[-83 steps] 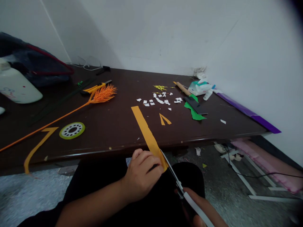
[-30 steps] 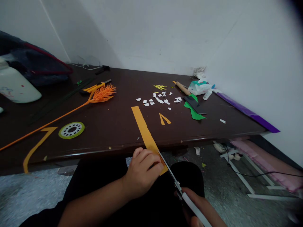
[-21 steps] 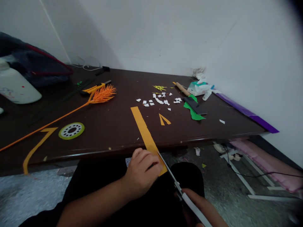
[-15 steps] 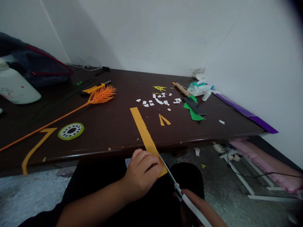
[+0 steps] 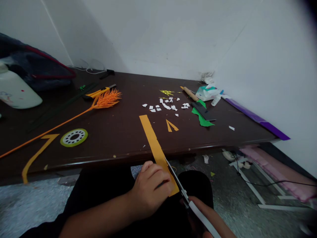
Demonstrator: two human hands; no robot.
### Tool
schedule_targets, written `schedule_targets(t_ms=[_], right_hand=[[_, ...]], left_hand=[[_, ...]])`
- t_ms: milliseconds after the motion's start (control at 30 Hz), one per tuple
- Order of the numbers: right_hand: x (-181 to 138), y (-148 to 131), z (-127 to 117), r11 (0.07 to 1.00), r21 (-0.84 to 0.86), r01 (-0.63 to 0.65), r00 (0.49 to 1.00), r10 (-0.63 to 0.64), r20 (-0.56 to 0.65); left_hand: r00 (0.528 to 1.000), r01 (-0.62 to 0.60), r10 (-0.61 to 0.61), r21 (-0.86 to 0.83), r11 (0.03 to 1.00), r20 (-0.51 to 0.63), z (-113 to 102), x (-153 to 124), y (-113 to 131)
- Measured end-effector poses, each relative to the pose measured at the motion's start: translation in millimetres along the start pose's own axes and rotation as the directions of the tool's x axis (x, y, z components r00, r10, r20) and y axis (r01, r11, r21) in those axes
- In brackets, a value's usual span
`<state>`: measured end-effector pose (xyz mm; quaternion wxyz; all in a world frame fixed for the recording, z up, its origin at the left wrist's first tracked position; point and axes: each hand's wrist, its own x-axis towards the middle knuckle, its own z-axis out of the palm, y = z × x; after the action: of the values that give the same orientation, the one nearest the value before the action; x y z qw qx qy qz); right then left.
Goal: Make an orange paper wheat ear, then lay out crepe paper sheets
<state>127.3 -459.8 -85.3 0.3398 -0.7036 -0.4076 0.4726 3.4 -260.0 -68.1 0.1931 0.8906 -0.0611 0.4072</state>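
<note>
My left hand [image 5: 151,190] pinches the lower part of an orange-yellow paper strip [image 5: 150,133], just past the table's front edge and above my lap. The strip's far end reaches up over the tabletop. In my right hand [image 5: 210,213], partly cut off by the bottom edge, are scissors [image 5: 183,193] with a pale handle. Their blades point away from me along the strip's right edge, close to my left fingertips. A thin yellow sliver [image 5: 174,168] curls just right of the blades. Two narrow orange-yellow paper pieces [image 5: 170,125] lie beyond on the table.
On the dark table [image 5: 119,132] lie white paper scraps [image 5: 165,105], a green-rimmed tape roll [image 5: 74,138], an orange wheat-like stem [image 5: 106,99], a utility knife [image 5: 99,92] and green paper [image 5: 204,120]. A white bottle [image 5: 18,87] stands left; a purple roll [image 5: 257,117] lies right.
My left hand and the paper strip have shifted slightly right and toward me. The scissors stay along the strip's right edge, and a thin curled sliver now shows beside the blades.
</note>
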Motion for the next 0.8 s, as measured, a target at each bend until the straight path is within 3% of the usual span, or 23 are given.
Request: schedule_targets(t_ms=[233, 400, 467, 533, 700, 800], right_hand=[[2.3, -0.4, 1.9, 0.999, 0.038, 0.012, 1.000, -0.013, 0.020], [6.3, 1.9, 7.4, 0.972, 0.100, -0.215, 0.977, 0.214, 0.018], [7.1, 2.5, 8.3, 0.965, 0.108, -0.239, 0.971, 0.238, 0.017], [6.8, 2.6, 7.9, 0.974, 0.102, -0.201, 0.980, 0.200, 0.023], [3.4, -0.2, 4.2, 0.996, 0.082, 0.043, 0.999, -0.044, 0.015], [2.8, -1.2, 3.1, 0.993, 0.062, 0.097, 0.995, -0.098, 0.005]], left_hand=[[0.999, -0.017, 0.018, -0.030, 0.999, 0.031, -0.7, -2.1, 2.5], [1.000, -0.009, 0.009, -0.027, 1.000, 0.007, -2.5, -2.0, 1.6], [1.000, -0.011, 0.012, -0.028, 1.000, 0.007, -2.9, -2.5, 1.3], [1.000, -0.016, 0.016, -0.037, 0.999, 0.013, -3.1, -3.1, 0.9], [0.999, -0.026, 0.027, -0.039, 0.999, 0.024, -4.4, -3.6, 0.7], [1.000, -0.005, 0.006, -0.083, 0.997, 0.018, -8.6, -7.5, 2.4]])
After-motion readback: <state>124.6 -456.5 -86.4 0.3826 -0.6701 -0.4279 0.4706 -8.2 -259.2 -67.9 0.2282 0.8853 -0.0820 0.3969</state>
